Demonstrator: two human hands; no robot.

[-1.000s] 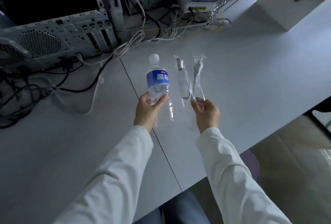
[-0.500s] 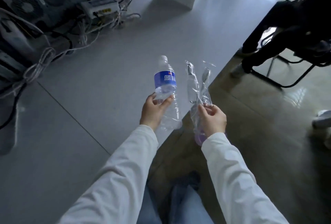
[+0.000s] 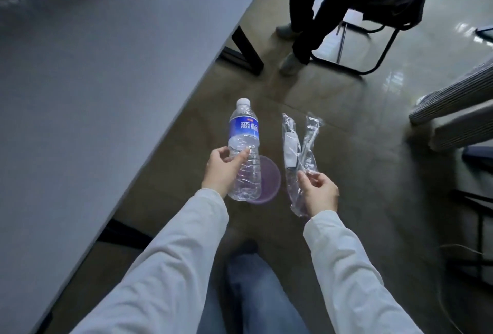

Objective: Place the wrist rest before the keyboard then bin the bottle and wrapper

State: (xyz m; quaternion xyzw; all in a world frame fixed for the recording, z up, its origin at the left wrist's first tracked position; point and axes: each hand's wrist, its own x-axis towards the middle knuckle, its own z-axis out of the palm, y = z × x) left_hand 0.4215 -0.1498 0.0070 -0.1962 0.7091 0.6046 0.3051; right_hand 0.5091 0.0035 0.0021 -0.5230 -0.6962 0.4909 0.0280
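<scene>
Fingers (image 3: 244,153) of the left hand (image 3: 221,170) wrap the lower body of the bottle (image 3: 244,146), cap up, blue label clear of the grip. Pinched between thumb and fingers of the right hand (image 3: 318,192), the clear wrapper (image 3: 300,152) stands up in two crumpled tails, with its lower end trailing past the palm. Both items hang over the floor, and the purple bin (image 3: 266,176) sits directly below and behind the bottle's base, with the wrapper just to the bin's right; holding them out like this likely lines each up for a drop. Half a second ago the hands were at the edge of the bench (image 3: 106,66) and the bin was barely showing; now the bench lies off to the bin's left.
</scene>
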